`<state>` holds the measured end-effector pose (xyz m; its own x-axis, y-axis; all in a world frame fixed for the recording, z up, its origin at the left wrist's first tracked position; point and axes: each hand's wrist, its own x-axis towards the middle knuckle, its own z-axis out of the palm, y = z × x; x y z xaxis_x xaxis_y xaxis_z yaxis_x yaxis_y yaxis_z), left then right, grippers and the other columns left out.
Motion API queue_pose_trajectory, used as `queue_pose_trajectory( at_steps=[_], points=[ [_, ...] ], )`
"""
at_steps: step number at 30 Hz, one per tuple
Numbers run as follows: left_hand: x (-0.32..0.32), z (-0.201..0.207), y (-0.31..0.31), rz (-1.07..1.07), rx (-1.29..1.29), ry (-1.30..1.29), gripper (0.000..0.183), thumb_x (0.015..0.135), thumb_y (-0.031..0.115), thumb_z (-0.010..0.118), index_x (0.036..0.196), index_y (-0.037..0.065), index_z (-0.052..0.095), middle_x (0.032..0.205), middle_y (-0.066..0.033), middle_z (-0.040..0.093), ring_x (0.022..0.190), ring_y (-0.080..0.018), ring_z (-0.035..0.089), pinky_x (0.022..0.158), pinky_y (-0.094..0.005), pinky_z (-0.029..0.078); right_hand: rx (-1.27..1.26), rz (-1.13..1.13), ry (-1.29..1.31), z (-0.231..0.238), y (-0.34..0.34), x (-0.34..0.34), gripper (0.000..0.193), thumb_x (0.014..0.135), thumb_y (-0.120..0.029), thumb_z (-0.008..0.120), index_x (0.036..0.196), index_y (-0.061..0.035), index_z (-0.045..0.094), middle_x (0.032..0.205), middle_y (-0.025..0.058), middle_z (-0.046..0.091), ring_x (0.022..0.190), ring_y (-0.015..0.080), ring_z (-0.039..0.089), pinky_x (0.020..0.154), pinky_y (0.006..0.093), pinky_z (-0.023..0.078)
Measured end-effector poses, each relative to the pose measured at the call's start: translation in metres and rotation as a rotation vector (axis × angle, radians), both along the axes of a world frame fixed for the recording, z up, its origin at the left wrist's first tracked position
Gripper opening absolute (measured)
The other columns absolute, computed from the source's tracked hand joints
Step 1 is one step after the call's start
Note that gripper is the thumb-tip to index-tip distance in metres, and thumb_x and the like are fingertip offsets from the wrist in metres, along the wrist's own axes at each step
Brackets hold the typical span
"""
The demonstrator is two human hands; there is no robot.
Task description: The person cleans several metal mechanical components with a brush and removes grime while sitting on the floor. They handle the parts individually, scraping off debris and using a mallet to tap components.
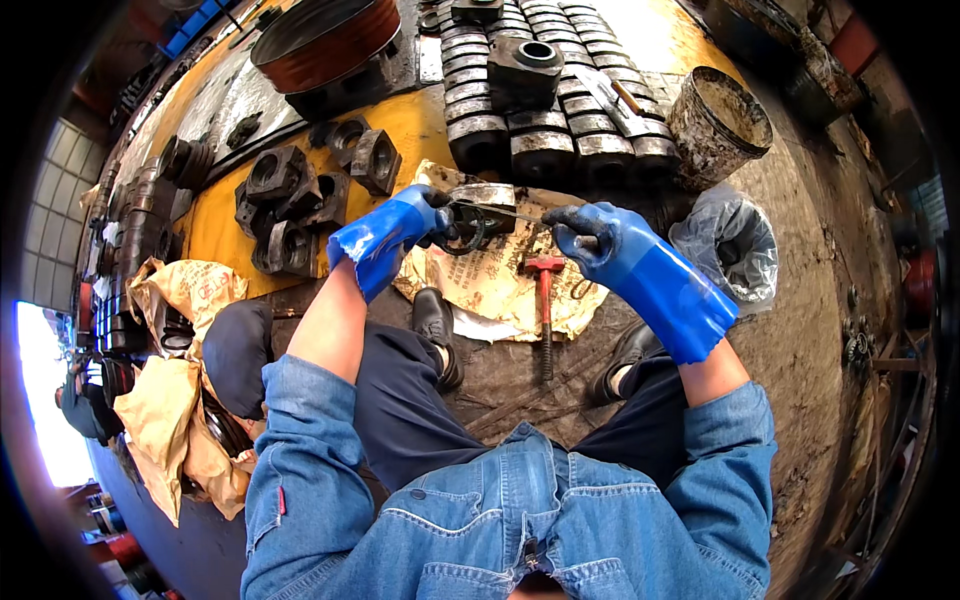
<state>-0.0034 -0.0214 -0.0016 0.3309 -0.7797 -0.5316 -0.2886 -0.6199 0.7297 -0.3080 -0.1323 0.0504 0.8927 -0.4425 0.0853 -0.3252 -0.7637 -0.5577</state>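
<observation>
My left hand (418, 222), in a blue rubber glove with dark, stained fingers, is closed around a dark curved, ring-like part (468, 240). My right hand (598, 238), gloved the same way, grips a tool with a thin metal shaft (510, 212). The shaft stretches left toward the part in my left hand; whether its tip touches is unclear. A round handle end shows at my right fingers. Below and between the hands, a red-headed hammer (545, 290) lies partly on a stained paper sack (480, 300). A shiny metal ring (484, 194) sits just beyond my left hand.
Rows of dark cylindrical parts (535, 150) stand ahead, topped by a square block (525, 72). Dirty bucket (722, 125) and plastic-lined container (735, 245) are to the right. Blocks with round holes (285, 190) pile up left. Torn paper sacks (165, 390) lie further left.
</observation>
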Motion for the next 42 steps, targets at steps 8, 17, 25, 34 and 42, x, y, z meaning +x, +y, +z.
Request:
queue_pose_trajectory(
  at_steps=[8, 17, 25, 34, 42],
  points=[
    [-0.006, 0.003, -0.005, -0.063, 0.066, -0.098, 0.025, 0.097, 0.015, 0.059, 0.117, 0.001, 0.063, 0.087, -0.0071, 0.074, 0.067, -0.0140, 0.068, 0.056, -0.0273, 0.051, 0.373, -0.167, -0.092, -0.004, 0.003, -0.001, 0.026, 0.091, -0.019, 0.064, 0.114, -0.0076, 0.071, 0.097, 0.0092, 0.074, 0.084, 0.0190, 0.070, 0.076, 0.0285, 0.055],
    [-0.003, -0.004, -0.010, 0.039, -0.039, -0.182, 0.026, 0.092, 0.012, 0.067, 0.114, -0.002, 0.067, 0.086, -0.0088, 0.072, 0.067, -0.0134, 0.065, 0.056, -0.0281, 0.052, 0.625, -0.237, -0.024, -0.008, -0.015, -0.004, 0.032, 0.095, -0.032, 0.065, 0.112, -0.0046, 0.070, 0.080, -0.0020, 0.066, 0.068, 0.0051, 0.056, 0.064, 0.0248, 0.049],
    [0.009, 0.004, -0.003, 0.044, -0.095, 0.020, 0.028, 0.098, 0.014, 0.061, 0.121, -0.001, 0.063, 0.096, -0.0085, 0.073, 0.075, -0.0149, 0.068, 0.061, -0.0277, 0.053, 0.776, -0.342, -0.103, 0.022, 0.001, -0.011, 0.037, 0.098, -0.033, 0.058, 0.111, -0.0016, 0.070, 0.083, 0.0076, 0.071, 0.068, 0.0103, 0.063, 0.065, 0.0290, 0.051],
    [0.009, 0.007, 0.001, 0.194, -0.490, 0.103, 0.033, 0.099, 0.015, 0.061, 0.126, -0.004, 0.058, 0.114, -0.0098, 0.070, 0.095, -0.0174, 0.071, 0.066, -0.0261, 0.056, 1.357, -0.438, -0.299, 0.001, -0.007, -0.002, 0.032, 0.097, -0.038, 0.061, 0.110, -0.0094, 0.065, 0.087, 0.0033, 0.069, 0.056, 0.0098, 0.051, 0.050, 0.0257, 0.041],
    [0.026, -0.003, -0.013, 0.218, -0.731, 0.114, 0.031, 0.095, 0.016, 0.067, 0.118, -0.005, 0.064, 0.099, -0.0068, 0.072, 0.086, -0.0107, 0.065, 0.075, -0.0250, 0.053, 1.686, -0.685, -0.368, -0.025, -0.009, 0.012, 0.031, 0.095, -0.020, 0.056, 0.124, -0.0100, 0.060, 0.088, 0.0102, 0.065, 0.059, 0.0171, 0.056, 0.042, 0.0320, 0.045]
  ],
)
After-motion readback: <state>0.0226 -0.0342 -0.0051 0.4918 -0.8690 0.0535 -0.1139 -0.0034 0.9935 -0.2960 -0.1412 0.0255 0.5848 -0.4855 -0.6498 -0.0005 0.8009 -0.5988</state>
